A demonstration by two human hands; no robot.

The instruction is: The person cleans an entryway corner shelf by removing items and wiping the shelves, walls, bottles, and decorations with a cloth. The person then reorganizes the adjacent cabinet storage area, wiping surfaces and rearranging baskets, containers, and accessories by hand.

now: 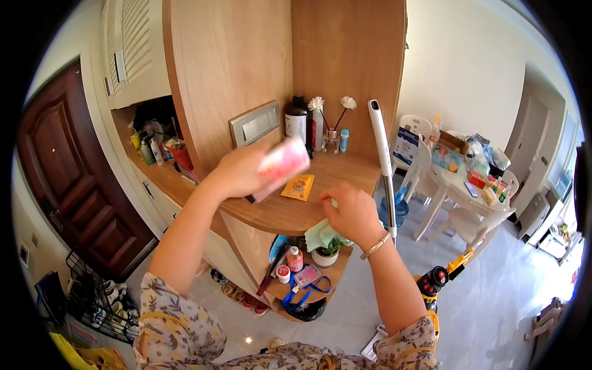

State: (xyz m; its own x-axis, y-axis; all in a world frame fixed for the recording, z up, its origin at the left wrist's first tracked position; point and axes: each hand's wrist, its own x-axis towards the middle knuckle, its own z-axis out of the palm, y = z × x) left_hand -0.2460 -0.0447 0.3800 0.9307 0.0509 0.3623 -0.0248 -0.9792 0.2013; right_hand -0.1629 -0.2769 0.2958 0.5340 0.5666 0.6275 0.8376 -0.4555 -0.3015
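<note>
My left hand (243,170) is closed round a pink and white package (283,165), blurred by motion, held tilted above the wooden shelf (253,211). To its right my right hand (350,213) has curled fingers and grips a pale green cloth (327,235), which hangs at the shelf's front edge over a potted plant (325,255). A yellow packet (298,187) lies flat on the shelf between the two hands.
Behind are a black bottle (296,119), white flowers in a glass holder (331,139) and a blue-capped tube (344,140). A white pole (383,148) stands right of the shelf. The lower shelf holds a pink bottle (295,259) and a blue lanyard (299,303).
</note>
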